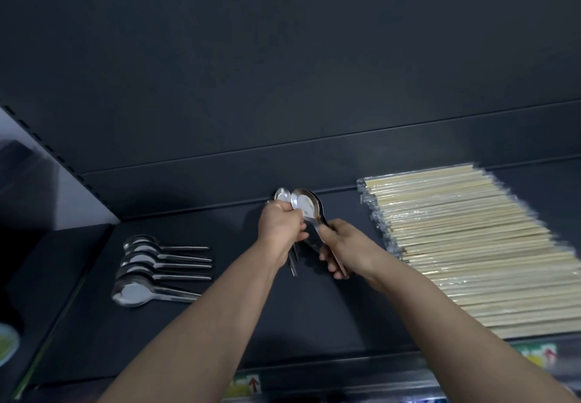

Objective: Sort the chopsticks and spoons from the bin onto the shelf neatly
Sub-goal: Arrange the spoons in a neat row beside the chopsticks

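Above the middle of the dark shelf [283,314], both hands hold a bunch of metal spoons [303,206] with the bowls pointing up and away. My left hand [281,229] grips spoons near their necks, handles hanging below it. My right hand [344,247] is closed around other spoon handles just to the right. A row of several spoons [147,269] lies on the shelf at the left, bowls left, handles right. Plastic-wrapped wooden chopsticks [471,245] lie side by side in a wide stack on the shelf's right part. The bin is not in view.
The shelf's dark back panel [283,88] rises behind the hands. A slotted upright [63,157] bounds the shelf at the left. Price labels [248,385] run along the front edge. A round pale object [6,344] shows at the far left edge.
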A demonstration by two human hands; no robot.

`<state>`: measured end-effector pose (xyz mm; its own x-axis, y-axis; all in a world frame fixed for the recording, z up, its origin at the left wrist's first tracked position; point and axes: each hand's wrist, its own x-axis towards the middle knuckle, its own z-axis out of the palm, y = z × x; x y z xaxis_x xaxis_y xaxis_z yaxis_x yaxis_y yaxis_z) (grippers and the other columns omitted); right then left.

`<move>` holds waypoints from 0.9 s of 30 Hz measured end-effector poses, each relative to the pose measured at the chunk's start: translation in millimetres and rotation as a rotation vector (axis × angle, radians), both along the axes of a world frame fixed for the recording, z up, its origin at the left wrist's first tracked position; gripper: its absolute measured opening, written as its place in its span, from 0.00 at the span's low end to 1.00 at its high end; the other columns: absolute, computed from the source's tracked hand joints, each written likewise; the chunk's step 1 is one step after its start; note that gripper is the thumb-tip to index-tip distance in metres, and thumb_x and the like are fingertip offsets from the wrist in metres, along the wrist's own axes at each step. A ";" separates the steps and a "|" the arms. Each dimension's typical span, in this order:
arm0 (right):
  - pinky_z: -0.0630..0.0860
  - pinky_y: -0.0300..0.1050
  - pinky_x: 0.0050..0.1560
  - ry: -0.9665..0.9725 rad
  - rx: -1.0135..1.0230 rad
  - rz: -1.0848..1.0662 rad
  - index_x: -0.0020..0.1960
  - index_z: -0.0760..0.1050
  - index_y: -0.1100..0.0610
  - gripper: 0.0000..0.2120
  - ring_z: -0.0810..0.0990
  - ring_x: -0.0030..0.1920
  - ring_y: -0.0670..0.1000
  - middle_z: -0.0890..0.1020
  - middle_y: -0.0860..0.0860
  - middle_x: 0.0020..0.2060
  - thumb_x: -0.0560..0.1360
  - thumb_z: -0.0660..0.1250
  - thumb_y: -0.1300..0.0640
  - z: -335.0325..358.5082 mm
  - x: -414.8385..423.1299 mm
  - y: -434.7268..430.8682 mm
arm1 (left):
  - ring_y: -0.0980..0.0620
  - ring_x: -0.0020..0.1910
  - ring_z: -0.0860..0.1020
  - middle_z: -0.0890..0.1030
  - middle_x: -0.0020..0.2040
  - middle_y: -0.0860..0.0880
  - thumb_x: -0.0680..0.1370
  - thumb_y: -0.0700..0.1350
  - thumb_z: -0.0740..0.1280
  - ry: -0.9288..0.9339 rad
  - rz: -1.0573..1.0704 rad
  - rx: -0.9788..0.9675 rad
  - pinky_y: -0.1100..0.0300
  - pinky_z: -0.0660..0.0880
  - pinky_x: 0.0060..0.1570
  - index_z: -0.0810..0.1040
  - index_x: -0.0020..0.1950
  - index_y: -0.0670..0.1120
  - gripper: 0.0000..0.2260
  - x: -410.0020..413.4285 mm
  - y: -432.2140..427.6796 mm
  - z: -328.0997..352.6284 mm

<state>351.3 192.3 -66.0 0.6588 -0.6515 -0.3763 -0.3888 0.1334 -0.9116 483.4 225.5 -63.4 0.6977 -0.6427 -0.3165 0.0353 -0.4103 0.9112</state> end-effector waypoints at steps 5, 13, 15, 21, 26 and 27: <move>0.69 0.46 0.40 0.179 -0.261 -0.122 0.55 0.70 0.55 0.08 0.74 0.38 0.52 0.76 0.50 0.38 0.80 0.55 0.53 -13.2 -4.6 -15.8 | 0.45 0.42 0.77 0.77 0.41 0.51 0.77 0.52 0.67 -0.436 0.046 0.115 0.59 0.71 0.39 0.75 0.50 0.44 0.12 13.9 1.6 -3.4; 0.72 0.50 0.49 0.187 -0.283 -0.184 0.51 0.70 0.56 0.08 0.75 0.39 0.51 0.78 0.50 0.38 0.81 0.54 0.55 -20.7 -13.3 -16.2 | 0.41 0.45 0.80 0.82 0.43 0.42 0.78 0.44 0.62 -0.629 -0.074 0.359 0.57 0.69 0.35 0.75 0.40 0.41 0.10 26.6 11.8 -16.7; 0.76 0.52 0.52 0.134 -0.225 -0.215 0.52 0.69 0.55 0.07 0.78 0.39 0.49 0.81 0.48 0.39 0.81 0.53 0.56 -22.7 -10.8 -17.4 | 0.42 0.45 0.80 0.82 0.43 0.43 0.78 0.41 0.62 -0.583 -0.039 0.246 0.53 0.74 0.40 0.78 0.43 0.39 0.08 22.9 12.9 -13.0; 0.76 0.42 0.31 -0.061 0.021 -0.089 0.50 0.67 0.54 0.08 0.80 0.32 0.49 0.82 0.52 0.41 0.84 0.51 0.56 -6.0 6.2 3.3 | 0.56 0.33 0.78 0.81 0.42 0.45 0.80 0.39 0.63 -0.166 0.086 -0.087 0.63 0.77 0.29 0.76 0.49 0.42 0.03 7.1 15.5 -0.5; 0.67 0.34 0.28 -0.040 -0.152 -0.040 0.50 0.71 0.51 0.11 0.67 0.26 0.41 0.71 0.45 0.31 0.83 0.53 0.49 -4.4 23.3 17.2 | 0.56 0.36 0.78 0.80 0.43 0.47 0.79 0.38 0.65 -0.153 0.120 -0.153 0.61 0.79 0.33 0.72 0.50 0.45 0.03 27.3 40.5 5.0; 0.70 0.37 0.36 -0.017 -0.210 -0.008 0.51 0.73 0.50 0.11 0.70 0.30 0.41 0.72 0.43 0.32 0.82 0.54 0.47 -5.1 28.2 20.2 | 0.55 0.37 0.78 0.80 0.45 0.48 0.79 0.38 0.65 -0.170 0.099 -0.141 0.62 0.78 0.31 0.72 0.52 0.46 0.04 33.5 49.1 5.7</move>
